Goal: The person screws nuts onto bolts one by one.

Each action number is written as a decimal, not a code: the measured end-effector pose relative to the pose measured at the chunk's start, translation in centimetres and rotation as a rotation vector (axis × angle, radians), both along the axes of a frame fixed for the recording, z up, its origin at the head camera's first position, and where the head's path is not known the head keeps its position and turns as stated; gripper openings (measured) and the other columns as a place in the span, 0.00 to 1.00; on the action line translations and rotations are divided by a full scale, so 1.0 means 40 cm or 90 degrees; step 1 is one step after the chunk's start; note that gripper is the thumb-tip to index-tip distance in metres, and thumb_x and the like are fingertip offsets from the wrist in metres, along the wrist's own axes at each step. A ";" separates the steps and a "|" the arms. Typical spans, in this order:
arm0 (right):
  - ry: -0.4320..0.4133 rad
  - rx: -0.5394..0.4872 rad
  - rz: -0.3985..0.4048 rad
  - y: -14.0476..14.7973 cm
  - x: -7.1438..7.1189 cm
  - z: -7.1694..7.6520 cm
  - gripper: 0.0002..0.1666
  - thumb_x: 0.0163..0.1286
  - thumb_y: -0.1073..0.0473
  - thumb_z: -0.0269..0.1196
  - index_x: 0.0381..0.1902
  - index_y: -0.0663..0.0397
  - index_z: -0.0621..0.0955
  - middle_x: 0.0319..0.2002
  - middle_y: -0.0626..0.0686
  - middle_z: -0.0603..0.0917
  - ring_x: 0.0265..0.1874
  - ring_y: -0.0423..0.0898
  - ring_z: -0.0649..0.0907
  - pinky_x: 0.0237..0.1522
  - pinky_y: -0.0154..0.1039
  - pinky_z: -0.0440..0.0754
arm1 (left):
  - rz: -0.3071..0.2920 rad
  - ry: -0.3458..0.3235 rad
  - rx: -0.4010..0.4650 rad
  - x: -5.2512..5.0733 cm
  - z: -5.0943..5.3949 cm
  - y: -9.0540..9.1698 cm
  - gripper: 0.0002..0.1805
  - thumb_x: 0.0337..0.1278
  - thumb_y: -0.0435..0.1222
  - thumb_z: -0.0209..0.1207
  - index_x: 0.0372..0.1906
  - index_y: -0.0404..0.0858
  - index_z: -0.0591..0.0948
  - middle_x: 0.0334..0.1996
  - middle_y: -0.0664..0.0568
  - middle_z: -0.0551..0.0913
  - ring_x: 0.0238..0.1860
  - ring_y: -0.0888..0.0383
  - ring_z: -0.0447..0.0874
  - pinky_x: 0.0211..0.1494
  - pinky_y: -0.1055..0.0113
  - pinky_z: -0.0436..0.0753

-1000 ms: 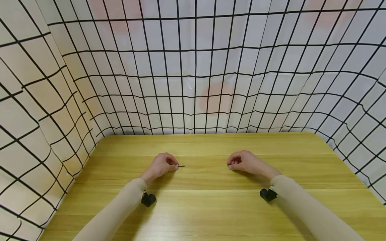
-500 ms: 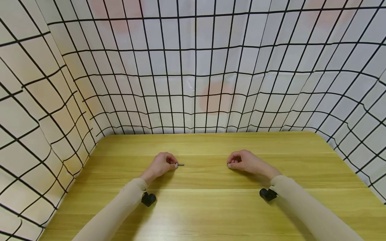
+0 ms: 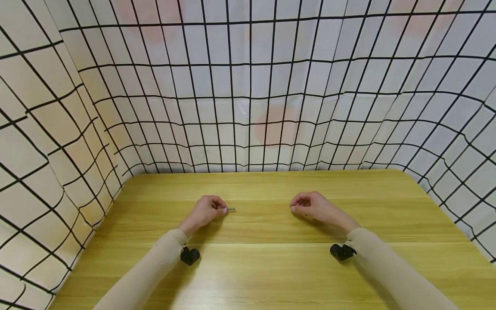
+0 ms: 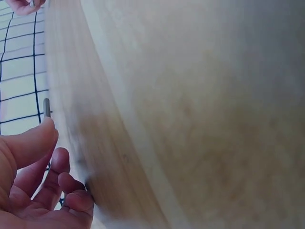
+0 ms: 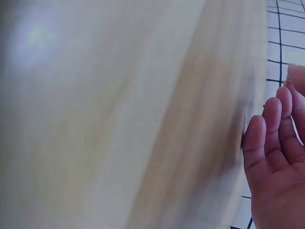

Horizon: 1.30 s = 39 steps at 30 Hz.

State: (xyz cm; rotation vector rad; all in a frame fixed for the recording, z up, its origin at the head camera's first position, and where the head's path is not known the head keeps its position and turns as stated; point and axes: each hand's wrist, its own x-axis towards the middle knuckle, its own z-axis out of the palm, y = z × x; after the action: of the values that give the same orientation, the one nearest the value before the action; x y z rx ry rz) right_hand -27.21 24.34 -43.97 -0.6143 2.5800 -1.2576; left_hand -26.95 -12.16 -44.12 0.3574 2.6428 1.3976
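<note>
This place seems an enclosed work booth: white sheets [image 3: 221,82] with black grid lines surround the wood-patterned counter [image 3: 255,267] on three sides.

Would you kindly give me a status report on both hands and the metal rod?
Left hand pinching metal rod, free end toward right hand. Right hand pinching tiny object, too small to identify. Hands apart, no obstacle visible between.

Bright head view, soft shadows, pale glare on the tabletop [image 3: 228,277]; hazy blur in wrist views.
</note>
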 end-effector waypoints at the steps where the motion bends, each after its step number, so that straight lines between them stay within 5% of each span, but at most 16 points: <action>1: -0.002 -0.006 -0.001 -0.005 0.009 0.013 0.09 0.70 0.60 0.64 0.44 0.61 0.82 0.36 0.54 0.82 0.35 0.51 0.78 0.34 0.38 0.77 | 0.003 -0.001 0.004 0.001 0.000 0.000 0.04 0.58 0.29 0.66 0.34 0.30 0.83 0.27 0.50 0.78 0.28 0.58 0.71 0.32 0.66 0.71; 5: -0.006 -0.024 -0.011 -0.020 0.035 0.048 0.10 0.70 0.64 0.63 0.44 0.67 0.81 0.37 0.58 0.83 0.36 0.55 0.79 0.34 0.42 0.78 | 0.011 -0.005 0.015 0.005 0.002 0.001 0.05 0.59 0.30 0.66 0.35 0.30 0.83 0.28 0.49 0.78 0.28 0.58 0.70 0.31 0.67 0.70; 14: -0.008 -0.070 -0.056 -0.002 0.002 -0.022 0.13 0.69 0.56 0.66 0.45 0.60 0.83 0.40 0.53 0.84 0.38 0.48 0.81 0.38 0.38 0.78 | 0.011 0.008 0.033 0.018 0.018 0.008 0.04 0.59 0.31 0.66 0.35 0.33 0.83 0.29 0.51 0.78 0.28 0.57 0.70 0.33 0.64 0.70; 39: -0.071 -0.332 -0.161 -0.080 0.058 -0.027 0.22 0.68 0.58 0.67 0.50 0.73 0.78 0.45 0.70 0.81 0.38 0.46 0.83 0.44 0.42 0.82 | 0.027 0.128 0.013 0.053 0.021 0.040 0.03 0.59 0.33 0.66 0.35 0.41 0.82 0.30 0.55 0.76 0.29 0.55 0.68 0.34 0.62 0.67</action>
State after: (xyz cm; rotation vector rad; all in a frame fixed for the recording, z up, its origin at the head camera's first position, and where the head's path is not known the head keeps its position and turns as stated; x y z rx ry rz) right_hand -24.88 21.14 -45.06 -0.2854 2.2900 -2.0124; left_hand -24.84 -10.57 -43.29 0.4695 2.8122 1.4739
